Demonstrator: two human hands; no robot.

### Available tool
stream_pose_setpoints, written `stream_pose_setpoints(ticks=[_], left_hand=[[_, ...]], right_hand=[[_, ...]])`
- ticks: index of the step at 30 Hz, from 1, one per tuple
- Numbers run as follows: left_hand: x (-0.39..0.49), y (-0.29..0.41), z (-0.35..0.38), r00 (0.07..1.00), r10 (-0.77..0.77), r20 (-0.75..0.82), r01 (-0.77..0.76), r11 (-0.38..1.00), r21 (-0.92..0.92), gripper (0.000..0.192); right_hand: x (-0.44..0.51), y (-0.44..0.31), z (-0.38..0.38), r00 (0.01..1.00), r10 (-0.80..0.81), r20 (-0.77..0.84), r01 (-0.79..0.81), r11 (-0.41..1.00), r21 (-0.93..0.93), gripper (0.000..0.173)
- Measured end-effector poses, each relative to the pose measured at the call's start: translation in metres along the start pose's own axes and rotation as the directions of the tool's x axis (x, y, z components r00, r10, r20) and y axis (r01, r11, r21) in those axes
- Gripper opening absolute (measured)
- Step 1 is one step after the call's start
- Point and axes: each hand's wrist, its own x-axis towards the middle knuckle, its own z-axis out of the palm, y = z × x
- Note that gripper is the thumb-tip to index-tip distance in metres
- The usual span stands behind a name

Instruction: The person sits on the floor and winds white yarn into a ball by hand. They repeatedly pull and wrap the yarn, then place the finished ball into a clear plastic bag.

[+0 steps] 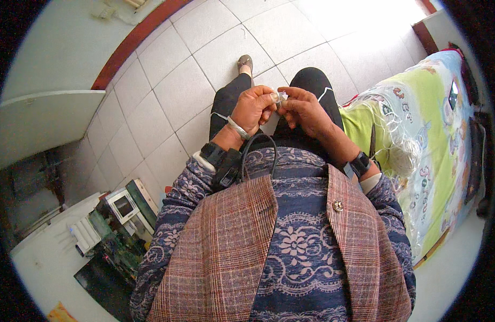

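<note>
My left hand and my right hand meet above my lap, fingertips almost touching. Between them they pinch a small white piece, perhaps plastic or paper; the fingers cover part of it. A silver-coloured bangle circles my left wrist, and dark straps sit on both forearms. Thin white string shows over my right knee, and another stretch over my left thigh. Whether these join the piece in my fingers cannot be told. To the right, a ball of white string lies on the bed with loose strands around it.
A bed with a patterned green and blue cover runs along the right, bearing a phone. White floor tiles lie ahead. At lower left, a white surface carries small devices and dark items. A pale panel juts in at left.
</note>
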Motion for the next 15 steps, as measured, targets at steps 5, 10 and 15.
stream_pose_setpoints(ticks=[5,10,15], left_hand=[[-0.0012,0.0017,0.0017,0.994,-0.029,0.104,0.037,0.996,-0.077,0.013],[-0.0014,0.002,0.0019,0.988,-0.048,0.147,0.056,0.997,-0.047,0.015],[0.0008,-0.0002,0.0049,0.987,-0.05,0.153,0.052,0.999,-0.014,0.016]], right_hand=[[-0.0004,0.0025,-0.0059,0.996,0.067,0.05,-0.077,0.971,0.228,0.032],[-0.001,0.0046,-0.0081,0.993,0.075,0.088,-0.094,0.963,0.252,0.029],[-0.0006,0.006,-0.0079,0.995,0.07,0.075,-0.086,0.967,0.238,0.03]])
